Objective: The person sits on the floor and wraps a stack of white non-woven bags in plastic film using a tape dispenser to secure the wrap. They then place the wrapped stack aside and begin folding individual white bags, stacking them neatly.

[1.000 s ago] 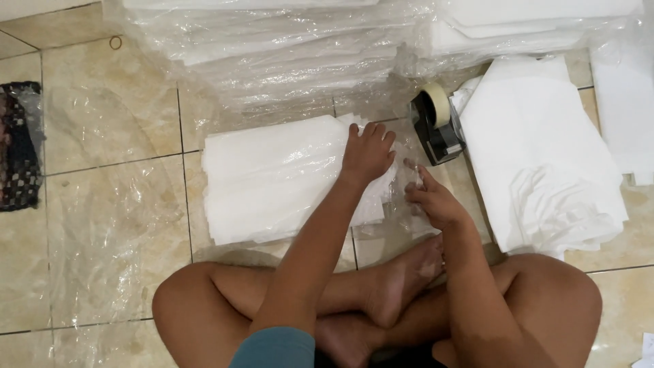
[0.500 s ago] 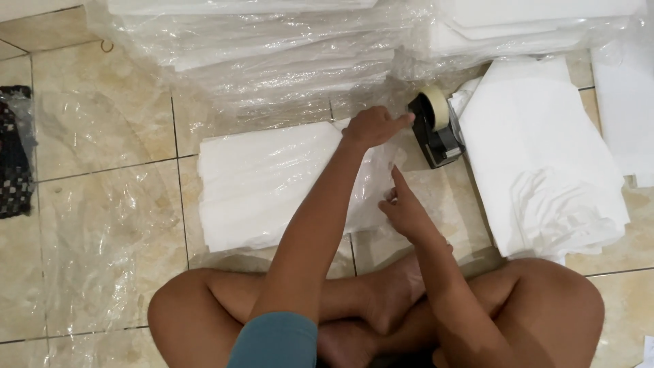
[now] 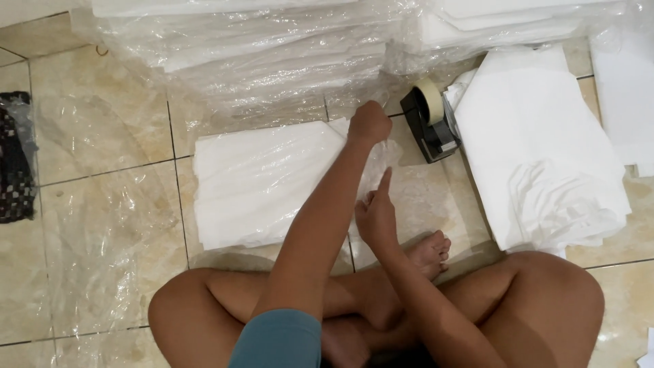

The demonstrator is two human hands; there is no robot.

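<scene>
Across the whole frame runs a beige tiled floor [image 3: 88,136], with loose clear plastic sheets [image 3: 102,259] lying over its left part. Along the upper edge sits a wide stack of bagged white cloth [image 3: 272,48], shiny under its wrapping. At the right of the frame lies a loose pile of white cloth [image 3: 538,163], unwrapped and slightly rumpled at its lower end. In the middle of the frame, just above the person's crossed legs, lies the bagged cloth [image 3: 266,184], flat on the floor with its open plastic end to the right. At the far left edge is a dark patterned bag [image 3: 13,163]. Between the bagged cloth and the loose pile, upper centre right, stands a black tape dispenser [image 3: 430,119] with a pale roll on it. The left hand [image 3: 368,124] is closed, pinching the upper right corner of the bagged cloth. The right hand [image 3: 376,215] is just below it, index finger pointing up and touching the crumpled plastic end, other fingers curled in and holding nothing I can make out.
</scene>
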